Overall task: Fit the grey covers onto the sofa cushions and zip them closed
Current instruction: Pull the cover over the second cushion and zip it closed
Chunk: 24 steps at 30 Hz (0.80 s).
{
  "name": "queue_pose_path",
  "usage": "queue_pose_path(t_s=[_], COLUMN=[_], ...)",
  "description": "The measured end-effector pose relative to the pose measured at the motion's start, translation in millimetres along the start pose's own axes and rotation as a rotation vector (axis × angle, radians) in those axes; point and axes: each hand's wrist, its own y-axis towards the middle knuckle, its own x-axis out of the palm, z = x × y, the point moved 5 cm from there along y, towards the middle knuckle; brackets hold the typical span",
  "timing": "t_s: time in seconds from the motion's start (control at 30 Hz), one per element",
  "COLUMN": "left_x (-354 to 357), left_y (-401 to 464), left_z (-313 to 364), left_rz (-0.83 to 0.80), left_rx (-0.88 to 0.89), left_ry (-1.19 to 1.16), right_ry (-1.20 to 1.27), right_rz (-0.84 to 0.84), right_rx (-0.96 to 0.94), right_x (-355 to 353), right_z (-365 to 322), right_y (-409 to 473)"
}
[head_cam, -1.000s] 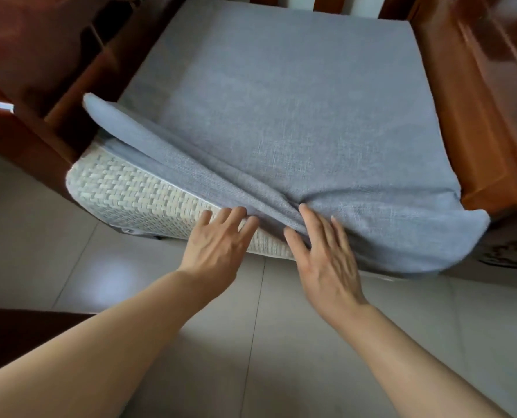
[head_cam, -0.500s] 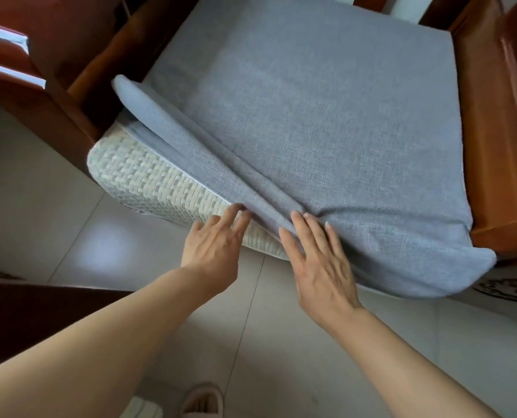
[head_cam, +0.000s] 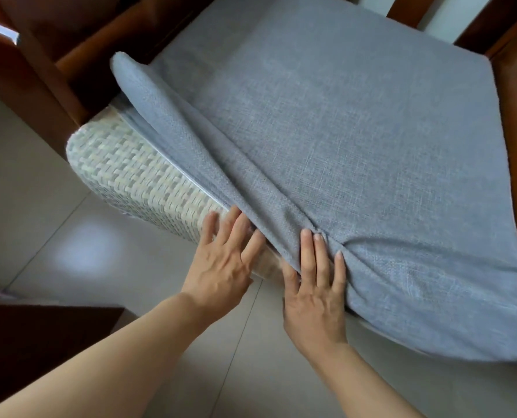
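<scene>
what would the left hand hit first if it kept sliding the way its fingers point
The left hand lies flat on the woven cushion side, fingers aimed up-right. Going on, it would likely meet the loose fold of the grey cover right at its fingertips.

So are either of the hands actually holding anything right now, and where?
Nothing is gripped. The left hand lies flat against the cushion front; the right hand presses the grey cover edge with straight fingers.

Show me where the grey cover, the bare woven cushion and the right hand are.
grey cover (head_cam: 357, 164): head view, on its flat top.
woven cushion (head_cam: 136, 176): head view, on its uncovered front edge.
right hand (head_cam: 314, 297): head view, on the back of the hand.
</scene>
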Motion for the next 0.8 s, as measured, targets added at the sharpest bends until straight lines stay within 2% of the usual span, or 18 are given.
queue_pose_path(t_s=[0.1, 0.23, 0.37, 0.47, 0.6, 0.8], left_x=[24, 43, 55, 60, 71, 92], left_y=[-14, -13, -9, -8, -13, -19], left_z=[2, 0, -3, -9, -13, -14], left_rz=[0.108, 0.36, 0.577, 0.668, 0.679, 0.673], left_rx=[-0.017, -0.024, 0.098, 0.232, 0.38, 0.406], left_ry=[0.038, -0.003, -0.027, -0.012, 0.072, 0.261], right_ry=[0.027, 0.028, -0.008, -0.049, -0.13, -0.241], right_rz=[0.177, 0.418, 0.591, 0.652, 0.669, 0.639], right_rx=[0.007, -0.001, -0.03, -0.026, -0.003, 0.006], right_x=[8, 12, 24, 35, 54, 71], right_z=[-1, -1, 0, -1, 4, 12], right_y=[0, 0, -5, -13, -27, -35])
